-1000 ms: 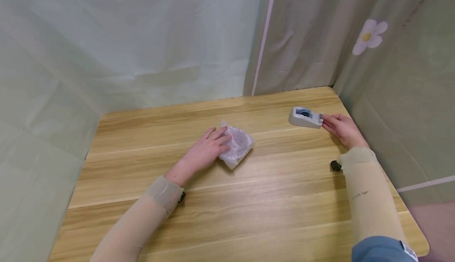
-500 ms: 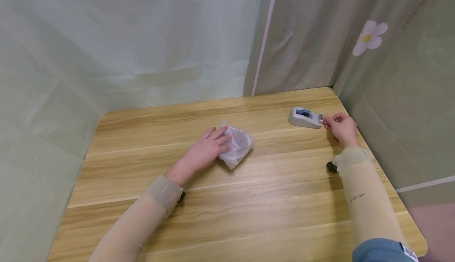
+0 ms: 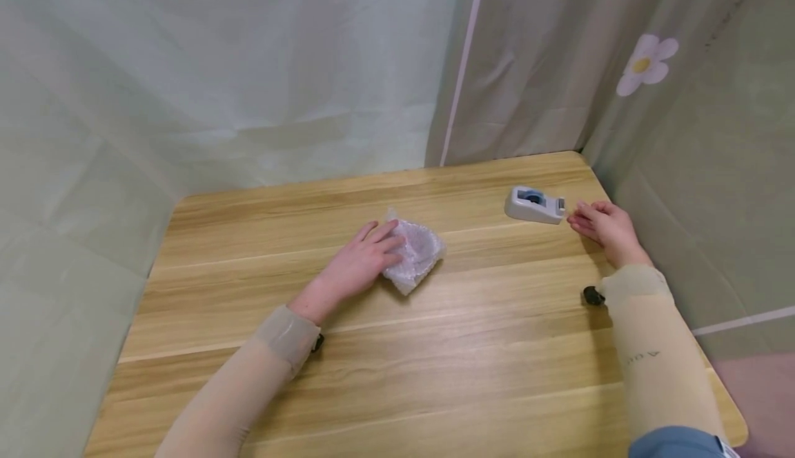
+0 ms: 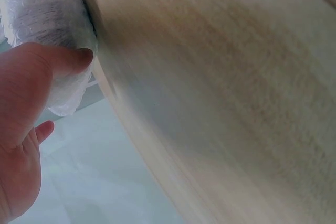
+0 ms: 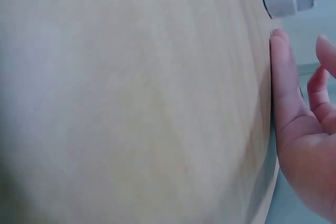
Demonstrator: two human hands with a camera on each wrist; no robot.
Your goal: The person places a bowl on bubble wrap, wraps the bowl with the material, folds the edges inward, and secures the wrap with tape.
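A bubble-wrapped packet [image 3: 417, 254] lies mid-table, folded to a point at its near end. Across its left side rests my left hand [image 3: 357, 265], fingers spread and fairly straight; in the left wrist view one digit [image 4: 63, 59] lies along the wrap [image 4: 47, 22]. At the back right stands a light grey tape dispenser [image 3: 534, 206] with a blue-ringed roll, its cutter end towards my right hand [image 3: 609, 230]. Those fingertips are just off the cutter. The right wrist view shows one straight finger [image 5: 286, 72], a small clear sliver at its tip, and other fingers bent apart from it.
The wood-grain table [image 3: 435, 375] ends close beyond the dispenser and to the right of my right hand. Pale green curtains [image 3: 298, 78] hang behind and along both sides. A small black device [image 3: 593, 296] sticks out beneath the right cuff.
My right fingers, first at the dispenser's cutter, have drawn slightly away to the right and loosened. The dispenser, packet and left hand have stayed in place.
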